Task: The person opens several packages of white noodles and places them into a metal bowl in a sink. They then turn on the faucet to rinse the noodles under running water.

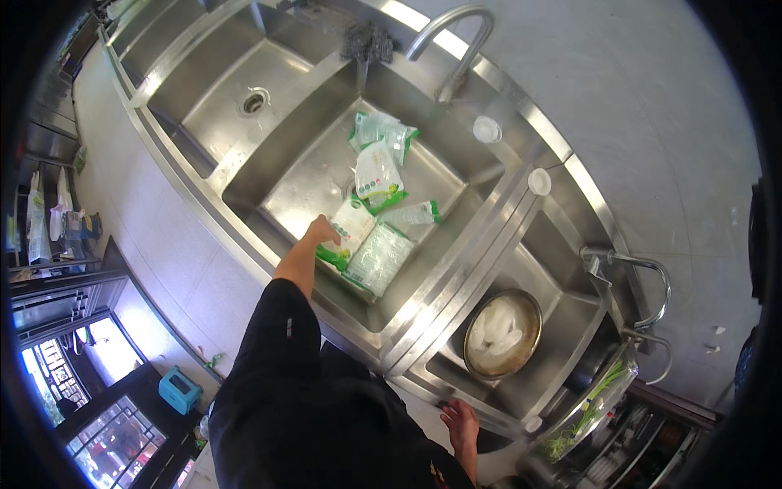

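Observation:
My left hand (324, 231) reaches into a stainless steel sink basin (299, 183) and grips the edge of a white and green plastic package (355, 221). Against that package lies a clear-fronted plastic package (380, 258) with pale contents. Farther in, another white and green package (377, 170) rests beside a crumpled clear plastic package (382, 129). A narrow clear package (410, 213) with a green end lies to their right. My right hand (462, 422) is beside the front edge of the right-hand sink, fingers loosely apart and holding nothing.
In the right-hand sink basin (550, 269) stands a round metal bowl (530, 354) with whitish pieces in liquid. Curved faucets (482, 36) rise behind the basins. White round lids (539, 181) sit on the ledge. A clear container (626, 360) with green stalks stands at right.

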Tool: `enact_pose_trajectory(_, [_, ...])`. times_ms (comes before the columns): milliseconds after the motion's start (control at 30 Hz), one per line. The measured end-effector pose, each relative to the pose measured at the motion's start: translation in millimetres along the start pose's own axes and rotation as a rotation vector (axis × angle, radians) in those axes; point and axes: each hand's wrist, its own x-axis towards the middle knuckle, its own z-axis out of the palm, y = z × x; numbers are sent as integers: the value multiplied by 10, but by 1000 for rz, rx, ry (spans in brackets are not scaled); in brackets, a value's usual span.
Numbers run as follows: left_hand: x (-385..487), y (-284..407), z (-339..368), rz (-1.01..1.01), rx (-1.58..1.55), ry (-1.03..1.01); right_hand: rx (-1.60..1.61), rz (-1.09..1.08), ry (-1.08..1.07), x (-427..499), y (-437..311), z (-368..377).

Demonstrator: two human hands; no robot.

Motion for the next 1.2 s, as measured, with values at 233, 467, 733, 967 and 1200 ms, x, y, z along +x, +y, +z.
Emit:
enact_pose_trajectory(233, [-1124, 431, -1106, 162, -2, 228, -158, -162, -117, 168, -208, 45])
enact_pose_trajectory(467, [-3296, 1117, -901, 674, -635, 0, -443, -941, -456, -152, -1400, 896])
enact_pose_trajectory(733, [-4903, 1536, 520, 695, -657, -89, -952, -1446, -863, -950, -2334, 530])
enact_pose_trajectory(967, [-5451, 1746, 837, 719, -470, 50, -857, -1515, -791, -965, -2140, 128])
enact_pose_trajectory(1200, [-5910, 1976, 550, 994, -708, 281, -977, -1961, -729, -1512, -1939, 146])
